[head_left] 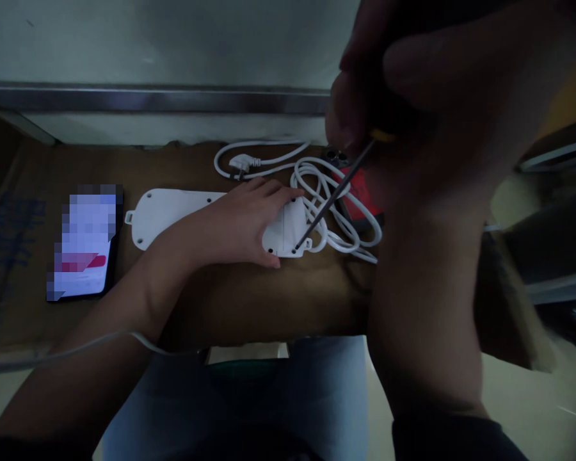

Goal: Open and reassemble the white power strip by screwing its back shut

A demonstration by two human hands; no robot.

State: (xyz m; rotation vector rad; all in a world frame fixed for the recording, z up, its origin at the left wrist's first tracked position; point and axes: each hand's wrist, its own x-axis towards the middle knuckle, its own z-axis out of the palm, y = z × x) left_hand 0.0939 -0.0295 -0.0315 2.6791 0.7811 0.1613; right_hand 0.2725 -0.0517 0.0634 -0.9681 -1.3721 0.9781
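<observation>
A white power strip (173, 214) lies face down on a sheet of brown cardboard (249, 301), its screw holes showing. My left hand (249, 221) rests flat on its right half with fingers stretched out, pressing it down. My right hand (413, 109), close to the camera and dark, is closed round the handle of a screwdriver (333, 195). The shaft slants down to the left and its tip sits at a screw hole in the strip's lower right corner. The strip's white cable (336, 211) is coiled just right of it, with the plug (240, 165) behind.
A phone (86, 243) with a lit screen lies on the cardboard to the left. A red and black object (360, 198) sits under the cable coil. A wall with a metal rail (148, 99) runs behind. A thin white wire (100, 342) crosses my left forearm.
</observation>
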